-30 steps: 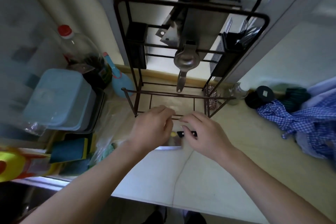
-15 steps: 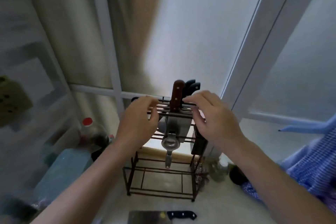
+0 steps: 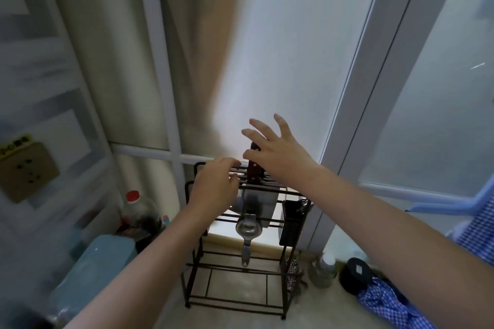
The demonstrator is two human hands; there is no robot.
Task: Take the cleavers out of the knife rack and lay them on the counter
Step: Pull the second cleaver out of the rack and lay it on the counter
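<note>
Hands: we count two, the left hand and the right hand, both up at the top of the rack.
Knife rack: we see one dark wire knife rack at the back edge of the surface.
Cleavers: we make out one cleaver in the rack, its brown handle up; more may be hidden behind the hands.
Ladles: one ladle hanging on the rack.
Bottles: one red-capped bottle, left of the rack.
Blue tubs: one blue tub at the left edge.
</note>
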